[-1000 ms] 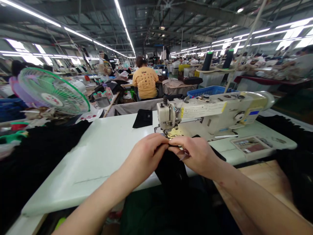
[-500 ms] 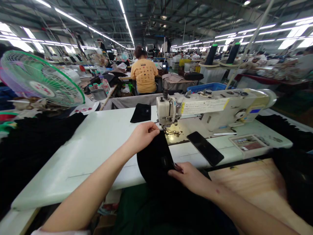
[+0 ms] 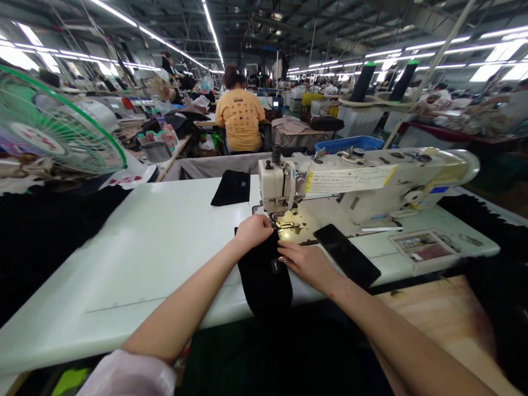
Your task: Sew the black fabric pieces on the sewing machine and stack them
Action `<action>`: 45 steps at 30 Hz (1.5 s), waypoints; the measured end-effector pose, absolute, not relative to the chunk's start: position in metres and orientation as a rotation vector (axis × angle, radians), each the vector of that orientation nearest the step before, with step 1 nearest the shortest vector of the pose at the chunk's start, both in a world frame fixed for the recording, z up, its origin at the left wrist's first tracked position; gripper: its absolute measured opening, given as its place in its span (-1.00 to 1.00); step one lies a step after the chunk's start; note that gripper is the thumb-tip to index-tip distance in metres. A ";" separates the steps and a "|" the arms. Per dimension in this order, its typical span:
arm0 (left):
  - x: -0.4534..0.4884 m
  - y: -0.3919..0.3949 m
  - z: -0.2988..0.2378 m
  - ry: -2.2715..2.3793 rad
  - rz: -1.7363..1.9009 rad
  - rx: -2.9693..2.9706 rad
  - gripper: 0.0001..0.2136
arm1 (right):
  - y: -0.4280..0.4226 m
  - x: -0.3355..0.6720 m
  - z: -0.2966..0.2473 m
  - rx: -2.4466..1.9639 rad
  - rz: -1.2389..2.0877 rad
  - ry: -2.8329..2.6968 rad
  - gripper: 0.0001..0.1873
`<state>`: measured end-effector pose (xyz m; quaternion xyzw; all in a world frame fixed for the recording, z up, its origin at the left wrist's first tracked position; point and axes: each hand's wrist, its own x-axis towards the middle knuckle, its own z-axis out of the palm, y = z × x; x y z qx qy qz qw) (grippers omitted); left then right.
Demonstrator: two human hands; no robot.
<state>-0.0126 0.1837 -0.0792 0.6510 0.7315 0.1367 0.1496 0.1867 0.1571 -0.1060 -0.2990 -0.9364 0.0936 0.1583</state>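
A black fabric piece with a small dark label lies under the head of a white sewing machine, its near end hanging over the table's front edge. My left hand is closed in a pinch on the fabric's far end, right by the presser foot. Against the fabric's right edge rests my right hand, fingers stretched out and pointing left, close to the lit needle plate. Another black fabric piece lies flat behind my left hand, left of the machine head.
A black phone lies right of my right hand. Further right, a small tray of parts is set in the table. Dark fabric is heaped at far left. A green-rimmed fan stands beyond it. A person in yellow sits ahead.
My right hand has moved up along the fabric's edge towards the needle, and its fingers have straightened. The fabric's far end has shifted closer under the machine head. The view has turned slightly.
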 end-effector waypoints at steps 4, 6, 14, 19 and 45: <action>-0.017 0.197 -0.083 2.145 0.375 1.817 -0.85 | 0.164 0.184 -0.107 -0.849 0.249 -2.677 -0.67; -0.020 0.201 -0.084 2.143 0.366 1.806 -0.86 | 0.167 0.183 -0.107 -0.854 0.250 -2.674 -0.67; -0.020 0.203 -0.084 2.137 0.380 1.783 -0.86 | 0.166 0.181 -0.105 -0.889 0.264 -2.668 -0.67; -0.019 0.203 -0.087 2.142 0.408 1.789 -0.85 | 0.166 0.181 -0.105 -0.892 0.265 -2.677 -0.66; -0.001 0.086 -0.068 2.072 0.971 2.081 -0.86 | 0.119 0.199 -0.085 -0.753 0.521 -2.189 -0.57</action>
